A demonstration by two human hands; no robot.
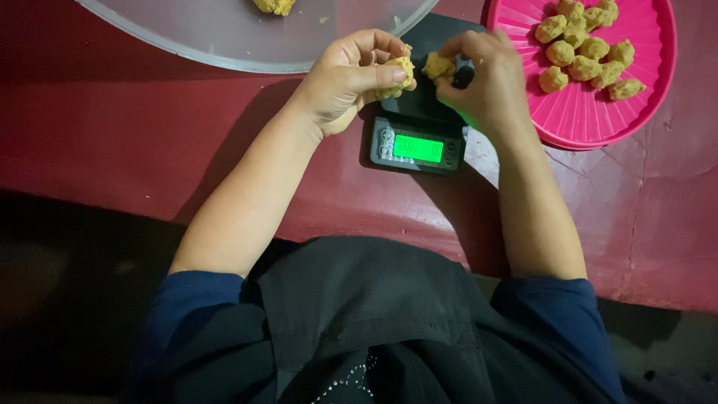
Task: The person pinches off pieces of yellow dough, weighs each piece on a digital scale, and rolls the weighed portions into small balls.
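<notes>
My left hand point(350, 75) grips a lump of yellow dough point(399, 75), thumb pressed across it. My right hand point(485, 78) pinches a smaller piece of the same dough point(437, 66) just beside it. Both hands hover over a small black digital scale point(416, 142) with a lit green display. The scale's platform is mostly hidden under the hands.
A pink ribbed plate point(591, 112) at the upper right carries several rough dough balls point(583, 49). A large translucent bowl point(247, 41) at the top left holds a bit of dough point(274, 6). Everything rests on a dark red surface point(134, 135), its edge near my lap.
</notes>
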